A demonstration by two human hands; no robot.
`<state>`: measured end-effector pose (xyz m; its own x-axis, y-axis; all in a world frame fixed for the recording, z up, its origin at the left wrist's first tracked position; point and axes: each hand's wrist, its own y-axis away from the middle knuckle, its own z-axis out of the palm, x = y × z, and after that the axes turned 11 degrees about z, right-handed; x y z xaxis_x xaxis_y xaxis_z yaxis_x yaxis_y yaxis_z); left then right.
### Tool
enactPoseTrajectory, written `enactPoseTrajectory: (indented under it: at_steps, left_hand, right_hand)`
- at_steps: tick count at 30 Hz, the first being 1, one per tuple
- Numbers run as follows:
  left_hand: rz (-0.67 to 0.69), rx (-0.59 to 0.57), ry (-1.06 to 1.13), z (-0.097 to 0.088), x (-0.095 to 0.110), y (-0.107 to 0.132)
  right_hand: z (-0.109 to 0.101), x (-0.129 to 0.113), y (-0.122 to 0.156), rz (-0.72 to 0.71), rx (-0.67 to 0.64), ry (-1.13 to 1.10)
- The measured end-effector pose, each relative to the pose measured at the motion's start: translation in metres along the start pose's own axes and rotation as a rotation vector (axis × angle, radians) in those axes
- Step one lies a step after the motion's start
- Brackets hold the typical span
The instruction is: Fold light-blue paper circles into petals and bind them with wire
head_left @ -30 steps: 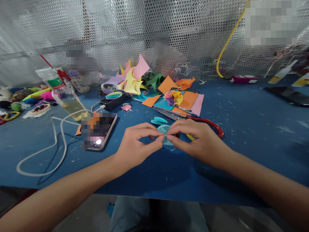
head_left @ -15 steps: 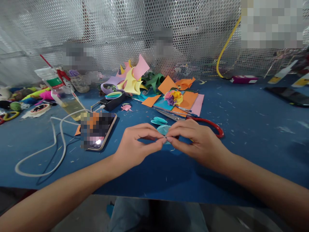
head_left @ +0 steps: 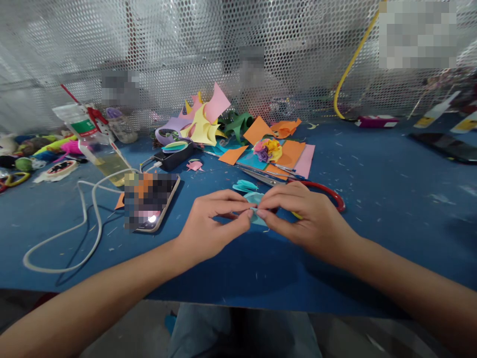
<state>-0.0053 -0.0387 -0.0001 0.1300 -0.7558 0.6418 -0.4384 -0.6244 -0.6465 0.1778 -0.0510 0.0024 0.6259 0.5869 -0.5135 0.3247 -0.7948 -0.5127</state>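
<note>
My left hand [head_left: 214, 223] and my right hand [head_left: 307, 216] meet fingertip to fingertip above the blue table. Between thumbs and fingers, both pinch a small light-blue piece of paper [head_left: 255, 216], largely covered by the fingertips. Just behind it shows a round light-blue piece of paper [head_left: 255, 198]; whether the two are joined I cannot tell. Folded turquoise paper pieces [head_left: 245, 186] lie a little farther back. Scissors with a red handle [head_left: 330, 193] rest behind my right hand, partly hidden by it. Beyond them sits a purple, pink and yellow paper flower [head_left: 267, 150].
Left of my hands lies a phone [head_left: 164, 209], with a white cable [head_left: 93, 233] looping beside it. A bottle of yellowish liquid [head_left: 106, 156] leans farther back. Cut paper scraps [head_left: 203, 130] pile against the perforated metal panel [head_left: 298, 59]. Orange sheets [head_left: 290, 155] lie near the flower.
My fingertips have shifted slightly on the paper, and more light blue shows between and below them. Both hands otherwise stay in nearly the same place.
</note>
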Motion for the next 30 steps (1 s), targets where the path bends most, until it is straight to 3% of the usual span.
enactPoseTrajectory:
  at_steps: [9,15,30]
  left_hand:
    - [-0.051,0.036,-0.017,-0.0006,-0.0027,-0.0016]
    - [-0.065,0.082,-0.036,-0.0005,-0.0027,-0.0014]
    - [-0.094,-0.073,-0.038,-0.0043,-0.0034,-0.004]
  right_hand:
    - [-0.0025,0.0041,-0.0015,-0.064,0.016,0.161]
    - [-0.0022,0.0045,-0.0025,-0.04,0.018,0.098]
    - [-0.0014,0.007,-0.0005,-0.075,-0.054,0.12]
